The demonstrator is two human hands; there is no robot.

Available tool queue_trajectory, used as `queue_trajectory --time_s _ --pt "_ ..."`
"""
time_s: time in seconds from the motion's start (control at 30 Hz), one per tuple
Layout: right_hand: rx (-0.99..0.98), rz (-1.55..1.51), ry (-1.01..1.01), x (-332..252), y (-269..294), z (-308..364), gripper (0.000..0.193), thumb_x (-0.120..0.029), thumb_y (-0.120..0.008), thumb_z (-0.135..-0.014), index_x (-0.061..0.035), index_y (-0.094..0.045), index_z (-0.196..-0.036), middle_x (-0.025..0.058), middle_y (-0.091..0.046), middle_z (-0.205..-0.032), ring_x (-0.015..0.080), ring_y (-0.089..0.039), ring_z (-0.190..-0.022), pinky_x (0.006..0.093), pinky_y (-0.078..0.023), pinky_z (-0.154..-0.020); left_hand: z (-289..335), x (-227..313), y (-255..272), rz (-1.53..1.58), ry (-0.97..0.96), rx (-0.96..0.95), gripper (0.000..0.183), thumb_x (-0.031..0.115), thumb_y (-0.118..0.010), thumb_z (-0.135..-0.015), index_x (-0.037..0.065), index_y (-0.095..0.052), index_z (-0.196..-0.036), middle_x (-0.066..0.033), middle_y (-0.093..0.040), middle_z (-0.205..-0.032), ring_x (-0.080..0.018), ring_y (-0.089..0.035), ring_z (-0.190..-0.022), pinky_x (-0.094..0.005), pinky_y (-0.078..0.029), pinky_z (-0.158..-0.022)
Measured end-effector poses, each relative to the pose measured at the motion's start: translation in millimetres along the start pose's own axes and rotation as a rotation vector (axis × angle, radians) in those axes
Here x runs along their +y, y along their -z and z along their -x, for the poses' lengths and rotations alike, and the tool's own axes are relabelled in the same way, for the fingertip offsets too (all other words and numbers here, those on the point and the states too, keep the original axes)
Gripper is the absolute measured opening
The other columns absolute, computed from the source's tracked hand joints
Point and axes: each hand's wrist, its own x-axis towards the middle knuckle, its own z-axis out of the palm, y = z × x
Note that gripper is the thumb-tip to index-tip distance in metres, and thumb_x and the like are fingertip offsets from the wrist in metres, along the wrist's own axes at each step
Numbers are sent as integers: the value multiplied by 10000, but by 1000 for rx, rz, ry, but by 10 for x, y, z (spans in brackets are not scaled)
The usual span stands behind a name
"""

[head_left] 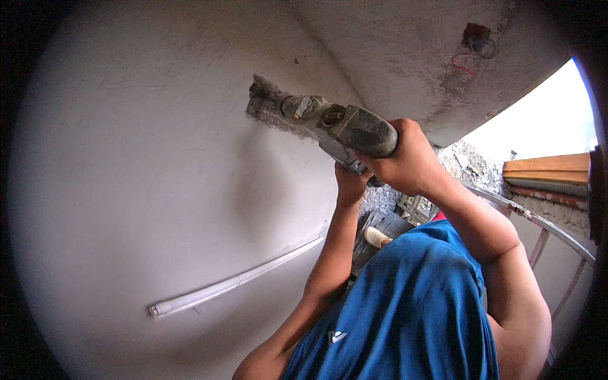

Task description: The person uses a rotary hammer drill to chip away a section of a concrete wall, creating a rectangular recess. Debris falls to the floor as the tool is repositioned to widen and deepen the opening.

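Observation:
A dusty grey-black rotary hammer (316, 120) is held up in front of the pale plastered wall (145, 164). Its front end meets a rough, broken dark patch (258, 85) in the plaster, and the bit itself cannot be made out. My right hand (405, 158) is closed around the rear handle. Underneath the tool body, my left hand (350, 185) grips a lower part of it, with most of its fingers hidden. Dust coats the casing and its round knobs.
A white tube (237, 278) runs along the wall at lower left. Loose wires (465, 63) hang from a hole in the surface at upper right. A curved metal railing (538, 221) and an orange-brown beam (546, 168) stand at right. My foot in a light shoe (376, 237) rests below on a dark support.

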Motion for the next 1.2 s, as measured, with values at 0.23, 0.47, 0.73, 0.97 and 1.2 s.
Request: queue_trajectory --time_s 0.23,0.47,0.73,0.97,1.2 --pt "-14 -108 128 -15 -29 536 287 -128 -736 -731 64 -695 -939 294 -659 -773 406 -747 -825 418 -576 -741 430 59 193 -195 -54 -25 669 235 -935 -760 -12 -598 -1282 -123 -695 -1218 -236 -668 -1116 -388 -520 -989" --pt "-10 -172 248 -105 -93 707 278 -92 -738 -679 67 -680 -899 297 -663 -787 407 -746 -817 407 -577 -732 605 88 309 17 -17 -1 710 270 -920 -790 -16 -560 -1331 -129 -673 -1265 -242 -653 -1145 -399 -518 -1004" --pt "-64 -117 43 -395 0 347 283 -119 -758 -713 49 -719 -938 262 -717 -811 344 -771 -856 404 -579 -748 323 262 170 -33 -29 3 736 164 -935 -744 -20 -547 -1342 -139 -664 -1279 -246 -651 -1165 -393 -516 -1021" --pt "-81 64 119 -461 87 209 243 -88 -779 -790 54 -742 -983 158 -773 -852 197 -760 -789 330 -594 -705 242 88 109 61 37 24 812 114 -956 -686 -10 -526 -1364 -146 -639 -1321 -261 -632 -1201 -385 -506 -1036" --pt "-44 157 137 -512 187 69 259 -85 -782 -757 45 -745 -978 172 -773 -852 231 -778 -791 338 -607 -692 89 61 11 -278 -168 2 861 117 -952 -684 -24 -490 -1396 -156 -602 -1361 -257 -599 -1239 -397 -472 -1066"
